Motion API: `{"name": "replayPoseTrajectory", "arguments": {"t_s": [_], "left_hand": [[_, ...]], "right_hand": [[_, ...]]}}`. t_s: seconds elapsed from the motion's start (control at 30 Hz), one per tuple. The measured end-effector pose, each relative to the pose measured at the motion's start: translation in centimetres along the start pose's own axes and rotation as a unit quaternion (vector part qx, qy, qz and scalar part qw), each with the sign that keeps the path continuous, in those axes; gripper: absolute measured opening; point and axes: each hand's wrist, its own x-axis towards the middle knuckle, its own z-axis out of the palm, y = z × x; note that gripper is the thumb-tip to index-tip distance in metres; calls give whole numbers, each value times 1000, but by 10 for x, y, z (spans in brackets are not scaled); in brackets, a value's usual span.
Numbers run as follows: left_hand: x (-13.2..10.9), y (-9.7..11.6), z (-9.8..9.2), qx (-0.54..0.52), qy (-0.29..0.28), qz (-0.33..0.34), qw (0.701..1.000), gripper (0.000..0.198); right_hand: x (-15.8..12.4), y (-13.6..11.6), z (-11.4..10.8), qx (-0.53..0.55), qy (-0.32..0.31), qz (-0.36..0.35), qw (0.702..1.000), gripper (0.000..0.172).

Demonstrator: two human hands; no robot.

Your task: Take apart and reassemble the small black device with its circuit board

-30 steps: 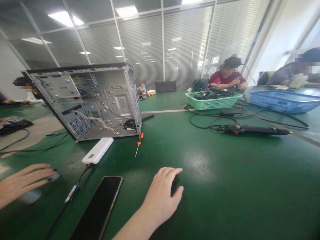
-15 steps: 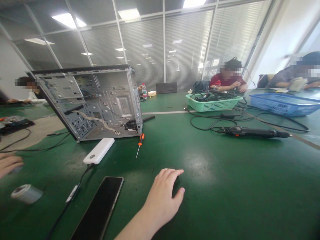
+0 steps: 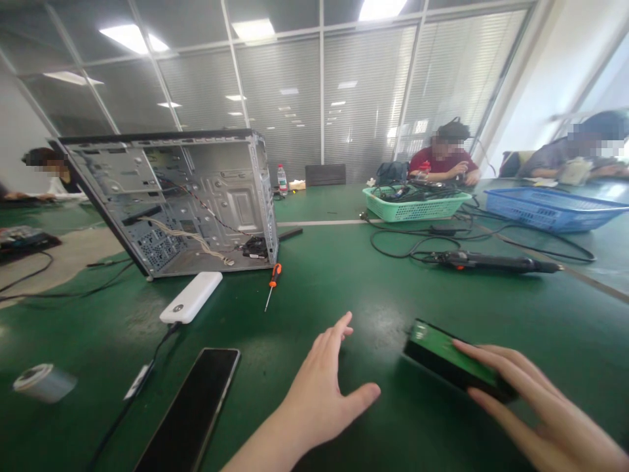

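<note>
My right hand (image 3: 533,396) grips a black rectangular block with a green top face (image 3: 455,354), thumb on its near side and fingers on top. Blur hides its exact kind. The block is tilted over the green table. To its left, my left hand (image 3: 327,387) is open, thumb spread from the fingers, with nothing in it. Beyond that hand lies an orange-handled screwdriver (image 3: 275,276). A black-screened phone (image 3: 191,406) lies left of my left forearm.
An open computer case (image 3: 240,190) stands at the back left. Near it lie a white power bank (image 3: 192,298) with a cable and a clear roll (image 3: 46,383). An electric screwdriver (image 3: 496,262), green basket (image 3: 417,208) and blue basket (image 3: 555,210) are at the right. Other people sit around the table.
My right hand has come into view from the right with the black and green block. My left thumb has spread wider. A hand at the left edge has left the view.
</note>
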Motion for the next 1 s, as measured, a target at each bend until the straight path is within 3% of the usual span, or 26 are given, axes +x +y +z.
{"name": "replayPoseTrajectory", "arguments": {"t_s": [0.07,0.2,0.4,0.67,0.83,1.0], "left_hand": [[2,-4,0,-36,13,-9,999,85],[8,-10,0,-87,51,-20,995,58],[10,-11,0,-94,56,-29,994,54],[11,-7,-1,-141,29,-31,989,37],[9,-4,-3,-103,34,-24,994,42],[7,-5,-1,-45,46,2,998,56]], "right_hand": [[21,-36,16,16,-55,-48,997,36],[48,-86,39,36,-82,-92,992,39],[46,-74,54,28,-53,-108,992,39],[44,-64,48,36,-69,-144,987,42],[43,-67,49,163,-121,-25,979,36],[43,-67,51,324,-181,111,922,38]]}}
